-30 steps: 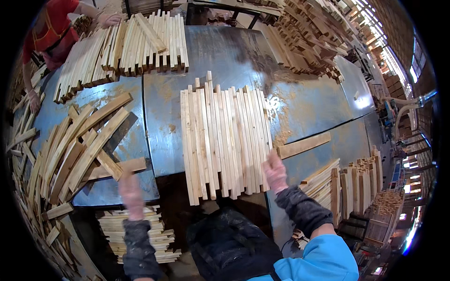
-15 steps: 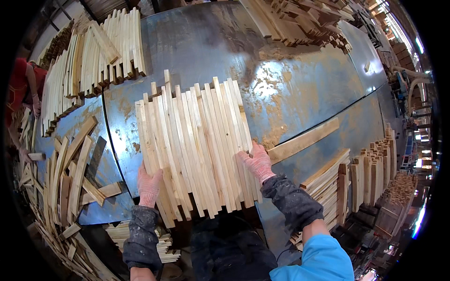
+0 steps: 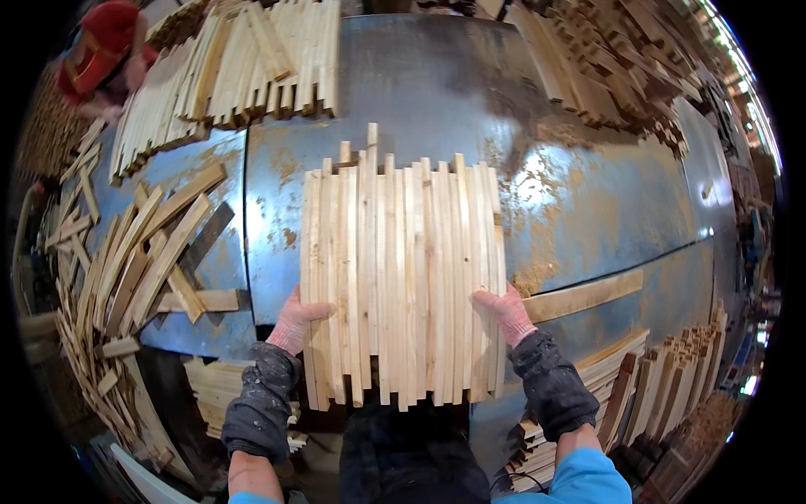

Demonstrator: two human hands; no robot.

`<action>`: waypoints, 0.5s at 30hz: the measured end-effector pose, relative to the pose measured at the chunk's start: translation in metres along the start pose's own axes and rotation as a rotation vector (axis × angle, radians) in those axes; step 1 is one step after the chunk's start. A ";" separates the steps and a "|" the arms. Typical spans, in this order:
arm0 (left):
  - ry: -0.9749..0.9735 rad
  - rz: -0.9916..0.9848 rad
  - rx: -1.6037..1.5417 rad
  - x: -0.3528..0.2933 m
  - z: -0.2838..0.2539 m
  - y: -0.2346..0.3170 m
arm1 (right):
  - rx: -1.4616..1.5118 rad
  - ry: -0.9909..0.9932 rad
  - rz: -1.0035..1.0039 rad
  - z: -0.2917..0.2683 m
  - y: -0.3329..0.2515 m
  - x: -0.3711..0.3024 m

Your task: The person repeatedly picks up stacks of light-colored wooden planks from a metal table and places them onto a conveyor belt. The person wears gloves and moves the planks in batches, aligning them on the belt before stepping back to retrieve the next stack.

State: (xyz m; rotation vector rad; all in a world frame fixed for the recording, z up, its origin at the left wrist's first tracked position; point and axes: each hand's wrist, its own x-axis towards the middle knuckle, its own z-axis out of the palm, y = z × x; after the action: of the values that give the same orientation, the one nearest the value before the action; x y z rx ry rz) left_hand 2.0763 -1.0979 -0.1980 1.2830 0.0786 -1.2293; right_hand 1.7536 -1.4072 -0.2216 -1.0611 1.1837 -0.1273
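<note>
A wide row of pale wooden strips (image 3: pixel 407 277) lies side by side in front of me, its near ends jutting past the table's front edge. The ends are uneven, with a few strips sticking out at the far side. My left hand (image 3: pixel 295 322), in a pinkish work glove, is closed on the row's left side, thumb on top. On the right side my right hand (image 3: pixel 507 314), gloved alike, grips the outer strips the same way. The fingers beneath are hidden. The row sits between both hands on the metal table (image 3: pixel 420 76).
Another row of strips (image 3: pixel 252 67) lies at the back left, beside a person in red (image 3: pixel 105 50). Loose offcuts (image 3: pixel 159 260) are heaped at the left. A single board (image 3: pixel 588 296) lies to the right, near stacked strips (image 3: pixel 672 378). More lumber (image 3: pixel 604 67) fills the back right.
My view has turned, shifting the surroundings. The row of strips now stands straighter before me, still between both hands. The person in red shows farther up, leaning at the back-left row.
</note>
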 end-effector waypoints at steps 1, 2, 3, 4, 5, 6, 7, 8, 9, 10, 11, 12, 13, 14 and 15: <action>-0.041 0.030 -0.068 -0.010 0.002 -0.004 | -0.004 -0.022 0.021 -0.004 -0.003 -0.007; -0.002 0.010 -0.035 -0.022 0.004 -0.010 | 0.029 -0.054 0.022 -0.006 -0.003 -0.015; 0.019 0.027 -0.014 -0.031 0.004 -0.014 | 0.071 -0.125 -0.025 -0.008 -0.004 -0.019; 0.054 0.053 0.011 -0.044 0.003 -0.018 | 0.056 -0.136 -0.050 -0.009 -0.003 -0.028; 0.039 0.073 -0.006 -0.058 0.002 -0.024 | 0.010 -0.108 0.032 -0.009 -0.002 -0.030; 0.027 0.117 -0.013 -0.074 0.002 -0.028 | -0.002 -0.124 0.026 -0.009 -0.001 -0.039; 0.060 0.181 -0.043 -0.081 -0.001 -0.034 | -0.034 -0.171 -0.022 -0.006 0.001 -0.038; 0.128 0.137 -0.022 -0.103 -0.002 -0.037 | -0.056 -0.183 -0.004 -0.003 0.002 -0.046; 0.155 0.151 -0.006 -0.125 -0.004 -0.042 | -0.055 -0.207 -0.038 0.001 0.003 -0.049; 0.184 0.165 0.011 -0.147 -0.007 -0.044 | -0.068 -0.191 -0.064 0.006 0.002 -0.055; 0.218 0.192 0.032 -0.171 -0.011 -0.046 | -0.064 -0.264 -0.103 0.013 -0.001 -0.062; 0.261 0.208 0.027 -0.193 -0.014 -0.047 | -0.077 -0.304 -0.132 0.020 -0.006 -0.071; 0.306 0.238 0.028 -0.217 -0.016 -0.047 | -0.076 -0.364 -0.183 0.031 -0.015 -0.080; 0.366 0.283 0.034 -0.231 -0.019 -0.058 | -0.095 -0.394 -0.188 0.045 -0.014 -0.076; 0.386 0.315 -0.002 -0.259 -0.021 -0.057 | -0.110 -0.431 -0.191 0.062 -0.026 -0.092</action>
State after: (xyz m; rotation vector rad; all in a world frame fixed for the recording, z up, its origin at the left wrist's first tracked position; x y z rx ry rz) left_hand 1.9380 -0.9055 -0.0773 1.4550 0.1493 -0.7047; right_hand 1.7741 -1.3301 -0.1403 -1.2250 0.7073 0.0198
